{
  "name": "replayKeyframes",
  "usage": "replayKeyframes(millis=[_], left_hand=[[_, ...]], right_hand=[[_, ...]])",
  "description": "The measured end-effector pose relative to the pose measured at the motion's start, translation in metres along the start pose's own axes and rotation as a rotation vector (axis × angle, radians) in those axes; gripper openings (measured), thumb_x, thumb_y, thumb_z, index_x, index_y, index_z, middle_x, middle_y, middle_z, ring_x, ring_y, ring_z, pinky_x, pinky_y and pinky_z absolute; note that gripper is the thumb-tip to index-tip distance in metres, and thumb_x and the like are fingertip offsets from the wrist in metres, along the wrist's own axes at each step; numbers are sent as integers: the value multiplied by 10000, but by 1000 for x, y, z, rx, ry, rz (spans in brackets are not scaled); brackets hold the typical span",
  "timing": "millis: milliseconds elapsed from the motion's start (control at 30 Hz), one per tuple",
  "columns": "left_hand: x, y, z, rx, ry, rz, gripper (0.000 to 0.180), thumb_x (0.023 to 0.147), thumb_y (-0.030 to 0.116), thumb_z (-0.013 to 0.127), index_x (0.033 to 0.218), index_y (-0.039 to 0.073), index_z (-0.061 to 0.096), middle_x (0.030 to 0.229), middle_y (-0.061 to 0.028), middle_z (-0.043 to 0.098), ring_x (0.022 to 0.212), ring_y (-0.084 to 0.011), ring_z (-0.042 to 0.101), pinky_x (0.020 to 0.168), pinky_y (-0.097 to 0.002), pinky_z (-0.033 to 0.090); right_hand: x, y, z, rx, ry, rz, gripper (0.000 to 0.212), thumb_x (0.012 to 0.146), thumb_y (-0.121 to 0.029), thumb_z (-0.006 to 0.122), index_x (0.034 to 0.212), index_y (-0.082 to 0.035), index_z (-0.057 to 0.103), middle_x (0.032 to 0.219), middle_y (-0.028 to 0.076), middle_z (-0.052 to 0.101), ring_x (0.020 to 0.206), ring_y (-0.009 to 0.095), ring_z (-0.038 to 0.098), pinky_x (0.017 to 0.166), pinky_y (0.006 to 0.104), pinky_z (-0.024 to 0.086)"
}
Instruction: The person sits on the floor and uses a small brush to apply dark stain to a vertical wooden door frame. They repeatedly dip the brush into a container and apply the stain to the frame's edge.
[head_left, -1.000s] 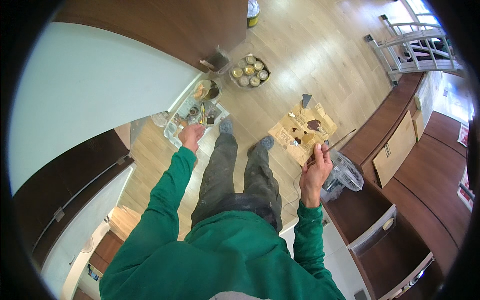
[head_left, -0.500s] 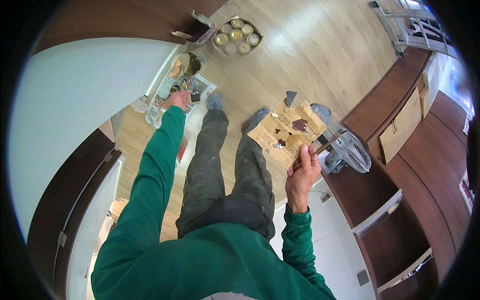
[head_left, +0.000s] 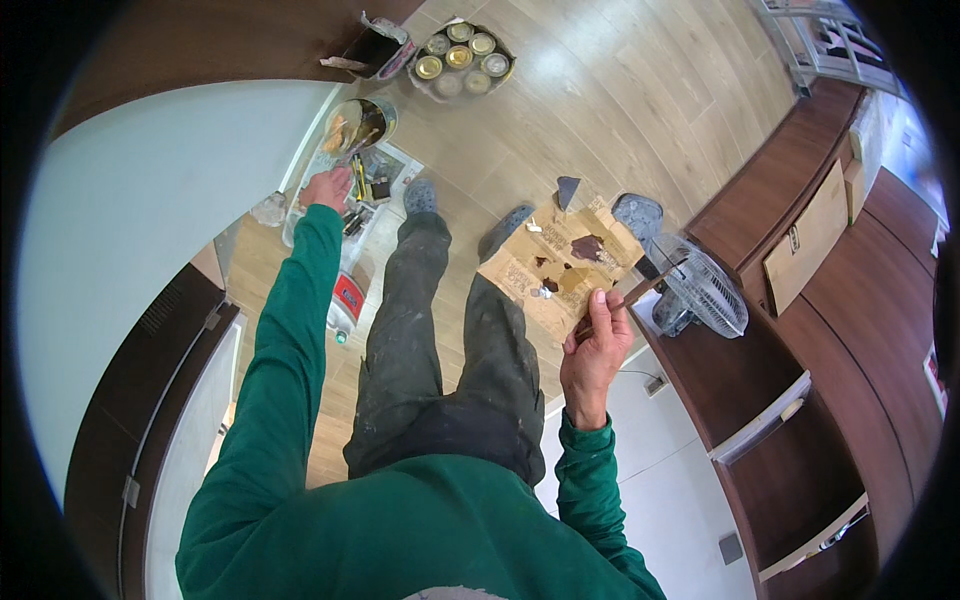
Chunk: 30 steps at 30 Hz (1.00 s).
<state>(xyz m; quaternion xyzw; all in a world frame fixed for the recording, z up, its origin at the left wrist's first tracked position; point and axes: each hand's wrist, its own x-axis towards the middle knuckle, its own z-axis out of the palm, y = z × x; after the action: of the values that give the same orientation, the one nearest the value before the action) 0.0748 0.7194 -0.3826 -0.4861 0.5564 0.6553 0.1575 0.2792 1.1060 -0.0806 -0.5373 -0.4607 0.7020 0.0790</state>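
Clasping the cardboard (head_left: 518,265) by its near right corner in the right hand (head_left: 597,355), with a thin stick (head_left: 640,290) pinched alongside; holding it face up, likely to stop the dark blobs (head_left: 588,247) smearing. And stretching the left hand (head_left: 328,187) low by the small tools (head_left: 359,172), left of the cardboard; cannot tell if gripping anything. Spotting tins (head_left: 458,56) too, beyond the cardboard, leftward, bunched together, perhaps for easy carrying.
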Motion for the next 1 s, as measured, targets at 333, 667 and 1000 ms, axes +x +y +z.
replayKeyframes(millis=[333,667,1000], left_hand=[[-1,-70,-44,528,-275,-23,195,928,167,510,887,10,618,846,-153,652,697,-250,680,501,-393,520],[-240,-48,-65,1409,-695,-18,572,882,380,662,1282,-20,582,1230,-172,645,1078,-279,647,946,-364,488],[-450,175,53,116,-1280,197,589,1001,429,463,1387,-16,450,1294,-151,577,1144,-236,596,946,-373,492]], right_hand=[[2,1,6,10,-21,0,152,967,-194,615,1005,-47,621,657,-40,504,443,34,401,362,210,325],[-61,-83,43,170,-215,-150,92,969,-172,611,971,-84,638,716,-48,559,475,24,419,378,198,337],[-149,-140,35,185,-395,-460,176,961,-160,612,1043,-6,636,641,-35,539,434,37,411,376,212,327]])
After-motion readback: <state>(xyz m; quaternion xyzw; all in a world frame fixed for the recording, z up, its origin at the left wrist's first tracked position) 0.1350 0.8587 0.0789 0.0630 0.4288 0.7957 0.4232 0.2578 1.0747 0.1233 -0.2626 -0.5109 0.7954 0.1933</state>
